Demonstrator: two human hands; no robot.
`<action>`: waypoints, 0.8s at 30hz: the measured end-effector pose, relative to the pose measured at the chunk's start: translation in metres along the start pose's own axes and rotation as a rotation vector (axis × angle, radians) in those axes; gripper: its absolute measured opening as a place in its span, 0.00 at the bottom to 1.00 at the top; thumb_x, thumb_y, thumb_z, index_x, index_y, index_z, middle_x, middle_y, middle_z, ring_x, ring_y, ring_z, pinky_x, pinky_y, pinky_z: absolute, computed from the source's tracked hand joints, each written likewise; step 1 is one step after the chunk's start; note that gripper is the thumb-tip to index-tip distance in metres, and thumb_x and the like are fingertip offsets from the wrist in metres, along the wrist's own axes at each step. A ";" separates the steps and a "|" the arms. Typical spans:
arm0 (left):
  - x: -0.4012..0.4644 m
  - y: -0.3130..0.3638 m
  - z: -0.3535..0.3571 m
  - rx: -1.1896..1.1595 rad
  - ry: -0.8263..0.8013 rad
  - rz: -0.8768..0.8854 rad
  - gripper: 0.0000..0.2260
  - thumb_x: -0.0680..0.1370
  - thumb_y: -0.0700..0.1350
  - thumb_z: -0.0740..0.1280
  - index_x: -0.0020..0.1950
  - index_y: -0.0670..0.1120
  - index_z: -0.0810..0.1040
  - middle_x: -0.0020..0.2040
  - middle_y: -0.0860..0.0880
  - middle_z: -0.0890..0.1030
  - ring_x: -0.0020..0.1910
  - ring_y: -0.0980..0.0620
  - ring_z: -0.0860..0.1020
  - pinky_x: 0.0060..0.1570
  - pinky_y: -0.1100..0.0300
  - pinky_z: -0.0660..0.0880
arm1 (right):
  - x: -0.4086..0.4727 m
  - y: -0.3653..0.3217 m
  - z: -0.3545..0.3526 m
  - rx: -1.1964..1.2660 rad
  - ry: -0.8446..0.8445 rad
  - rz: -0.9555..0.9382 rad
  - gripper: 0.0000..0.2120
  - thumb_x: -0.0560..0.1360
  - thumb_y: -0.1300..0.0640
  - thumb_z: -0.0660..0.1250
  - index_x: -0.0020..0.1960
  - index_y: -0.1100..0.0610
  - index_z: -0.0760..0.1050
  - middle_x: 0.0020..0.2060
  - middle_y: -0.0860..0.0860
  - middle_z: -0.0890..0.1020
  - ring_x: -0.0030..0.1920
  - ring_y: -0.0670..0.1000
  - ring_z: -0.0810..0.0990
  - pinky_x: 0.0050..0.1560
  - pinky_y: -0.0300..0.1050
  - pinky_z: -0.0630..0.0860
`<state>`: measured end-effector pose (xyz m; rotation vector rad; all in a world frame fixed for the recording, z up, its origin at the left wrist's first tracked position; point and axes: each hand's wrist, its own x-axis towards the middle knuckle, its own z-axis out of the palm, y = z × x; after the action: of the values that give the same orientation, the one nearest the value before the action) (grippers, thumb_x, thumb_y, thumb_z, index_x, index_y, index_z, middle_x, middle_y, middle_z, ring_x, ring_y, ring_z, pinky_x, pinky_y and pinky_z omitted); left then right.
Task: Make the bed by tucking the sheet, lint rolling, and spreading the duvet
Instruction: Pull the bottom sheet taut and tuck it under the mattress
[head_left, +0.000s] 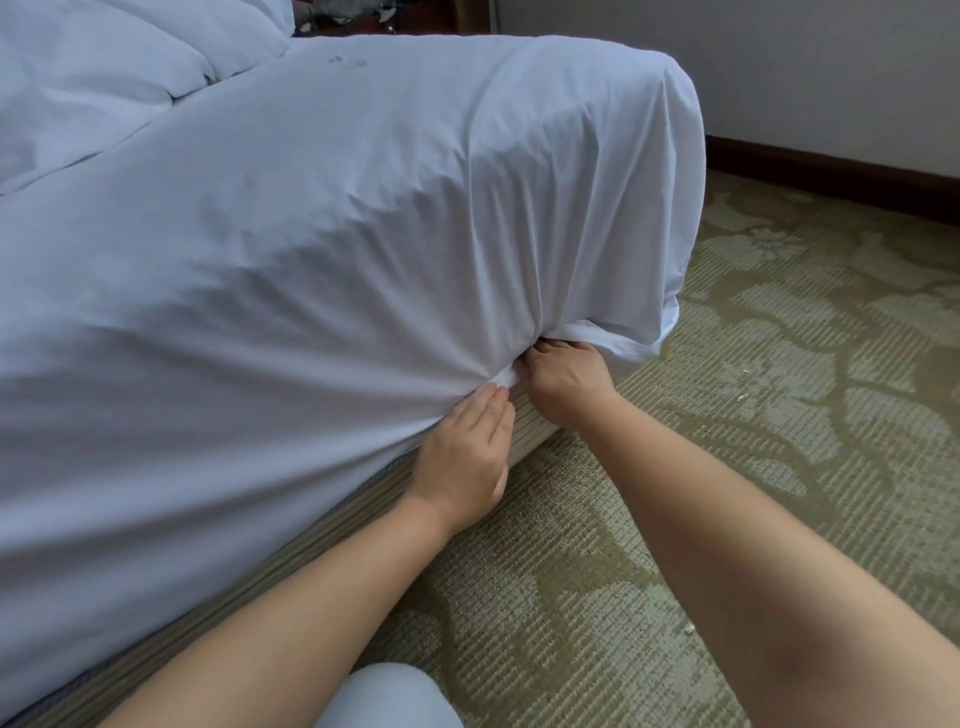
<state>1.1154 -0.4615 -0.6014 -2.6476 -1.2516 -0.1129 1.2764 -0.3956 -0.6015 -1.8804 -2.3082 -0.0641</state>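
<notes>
Kneeling low beside the bed, the person works at the bottom edge of the white sheet (363, 234), and the head view, the only one given, shows both hands meeting at one spot. The sheet lies stretched over the mattress and hangs down its side; its folds run together toward a small bunched knot of cloth just above the striped bed base (332, 512). The left hand (465, 457) lies with fingers straight and close together, pressed flat against the sheet right below that bunch, holding nothing. The right hand (563, 371) sits just beside it, toward the mattress corner, fingers curled in at the gathered cloth; they appear to pinch it, though the fingertips are hidden under the fold. From both hands the loose cloth lies up and away, toward the seam between mattress and base, which runs from lower left to upper right. Past the right hand a flap of sheet (631, 340) at the corner hangs untucked over the patterned carpet (779, 364). The right hand is nearer that flap, so tucking it probably falls to that hand, pushed inward under the mattress. A pale knee (387, 699) shows at the bottom edge.
</notes>
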 end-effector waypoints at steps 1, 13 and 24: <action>-0.002 -0.003 0.003 0.044 0.004 0.038 0.24 0.69 0.42 0.54 0.58 0.33 0.79 0.58 0.36 0.80 0.59 0.41 0.79 0.60 0.48 0.75 | 0.002 -0.003 0.000 -0.011 0.000 0.017 0.19 0.82 0.52 0.50 0.69 0.56 0.69 0.66 0.51 0.74 0.68 0.52 0.70 0.66 0.47 0.61; 0.005 0.010 -0.001 0.055 -0.207 -0.197 0.36 0.77 0.46 0.59 0.77 0.35 0.43 0.78 0.38 0.47 0.77 0.44 0.48 0.76 0.53 0.44 | -0.035 0.012 0.019 -0.065 0.187 -0.313 0.23 0.67 0.63 0.69 0.61 0.65 0.77 0.58 0.60 0.80 0.58 0.59 0.80 0.57 0.54 0.75; 0.025 0.012 0.000 -0.040 -0.264 -0.326 0.43 0.75 0.47 0.67 0.77 0.38 0.40 0.78 0.42 0.48 0.77 0.46 0.51 0.74 0.55 0.49 | -0.025 -0.002 0.011 0.033 0.021 -0.107 0.27 0.80 0.55 0.52 0.78 0.56 0.50 0.77 0.51 0.55 0.77 0.50 0.50 0.74 0.43 0.41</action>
<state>1.1411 -0.4502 -0.5994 -2.5285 -1.7763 0.1692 1.2782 -0.4192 -0.6160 -1.7318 -2.3797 -0.0583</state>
